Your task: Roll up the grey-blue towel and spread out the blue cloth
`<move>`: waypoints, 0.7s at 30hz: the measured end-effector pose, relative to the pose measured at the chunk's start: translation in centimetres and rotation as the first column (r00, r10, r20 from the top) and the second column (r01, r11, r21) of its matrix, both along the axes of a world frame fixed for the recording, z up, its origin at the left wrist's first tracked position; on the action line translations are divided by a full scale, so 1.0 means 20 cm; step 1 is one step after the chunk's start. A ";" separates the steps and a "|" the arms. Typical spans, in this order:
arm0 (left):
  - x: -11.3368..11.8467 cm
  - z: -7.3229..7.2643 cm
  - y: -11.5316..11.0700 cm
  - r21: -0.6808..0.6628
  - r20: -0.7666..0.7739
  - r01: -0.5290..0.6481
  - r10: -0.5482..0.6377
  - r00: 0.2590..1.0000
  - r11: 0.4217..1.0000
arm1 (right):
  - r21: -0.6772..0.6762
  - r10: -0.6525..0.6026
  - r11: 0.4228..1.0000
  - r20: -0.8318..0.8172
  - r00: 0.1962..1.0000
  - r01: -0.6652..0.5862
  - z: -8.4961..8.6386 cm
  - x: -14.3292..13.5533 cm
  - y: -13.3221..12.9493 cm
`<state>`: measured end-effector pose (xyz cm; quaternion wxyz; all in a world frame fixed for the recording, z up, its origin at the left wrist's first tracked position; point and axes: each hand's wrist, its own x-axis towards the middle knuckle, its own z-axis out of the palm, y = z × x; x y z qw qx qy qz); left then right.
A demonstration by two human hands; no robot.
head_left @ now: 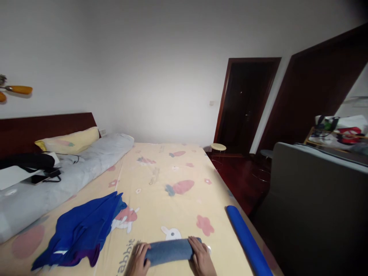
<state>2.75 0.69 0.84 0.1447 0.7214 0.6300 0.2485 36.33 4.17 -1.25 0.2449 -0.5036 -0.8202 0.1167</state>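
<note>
**A:** Head view. What do your hands hold?

**B:** Your left hand [140, 259] and right hand [202, 258] lie on the two ends of a grey-blue rolled cloth, a soft cylinder [169, 251] lying crosswise on the pale yellow printed bedsheet [161, 168], at the near edge of the bed. The fingers of each hand curl over an end of the roll; neither is spread flat, and both press on the cloth.

**A:** Which step does that suggest?

**B:** Judging by the tight, even cylinder, the rolling looks nearly or fully done. The next move calls for you to keep even pressure at both ends so the roll does not slacken or skew.

**A:** What lies about it?

**B:** To your left, apart from the roll, a crumpled bright blue garment with a purple edge [82, 230]. To your right, along the bed's edge, a long bright blue rolled cylinder [247, 241]. Farther off, a grey bolster-like quilt [71, 172] and a yellow pillow [70, 141] by the dark wooden headboard [43, 128].

**A:** Any legible writing?

**B:** Beside your left hand the sheet prints "rabbit" [126, 256], partly cut off. Nothing else can be read.
</note>
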 end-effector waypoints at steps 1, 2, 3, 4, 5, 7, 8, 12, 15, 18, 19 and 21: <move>0.00 0.00 -0.01 -0.009 -0.011 -0.011 0.011 1.000 1.000 | -0.005 -0.006 1.000 -0.017 1.000 0.006 0.00 0.00 0.00; 0.00 0.00 -0.01 -0.026 -0.033 -0.020 0.019 0.999 0.999 | -0.020 -0.013 1.000 -0.030 0.999 0.012 0.00 0.00 0.00; 0.01 0.01 -0.02 -0.051 -0.063 -0.022 0.019 0.998 0.998 | -0.046 -0.013 0.999 -0.034 0.999 0.011 0.00 0.00 0.00; 0.01 0.02 -0.02 -0.081 -0.099 -0.024 0.016 0.995 0.996 | -0.081 -0.005 0.997 -0.030 1.000 0.003 0.01 0.00 0.00; 0.01 0.02 -0.02 -0.119 -0.138 -0.026 0.010 0.990 0.993 | -0.123 0.007 0.992 -0.018 1.000 -0.009 0.02 0.00 0.00; -0.01 0.03 -0.03 -0.212 -0.216 -0.024 -0.023 0.976 0.977 | -0.199 0.026 0.980 0.026 0.999 -0.020 0.06 0.00 -0.01; -0.02 0.04 -0.03 -0.256 -0.250 -0.025 -0.041 0.967 0.966 | -0.229 0.021 0.973 0.051 0.998 -0.009 0.09 -0.01 -0.01; -0.06 0.05 -0.02 -0.325 -0.335 -0.043 -0.073 0.939 0.945 | -0.265 -0.052 0.961 0.113 0.992 0.080 0.24 -0.04 -0.01; -0.07 0.06 0.00 -0.272 -0.370 -0.095 -0.014 0.929 0.958 | -0.264 -0.082 0.959 0.103 0.991 0.107 0.39 -0.06 0.04; -0.07 0.04 0.02 -0.189 -0.338 -0.137 0.066 0.939 0.972 | -0.259 -0.108 0.959 0.051 0.993 0.117 0.58 -0.06 0.12; -0.06 0.03 0.03 -0.171 -0.305 -0.145 0.088 0.948 0.975 | -0.250 -0.103 0.963 0.018 0.994 0.105 0.66 -0.07 0.15; -0.03 0.00 0.06 -0.171 -0.196 -0.168 0.134 0.971 0.971 | -0.216 -0.074 0.975 -0.053 0.996 0.061 0.84 -0.09 0.16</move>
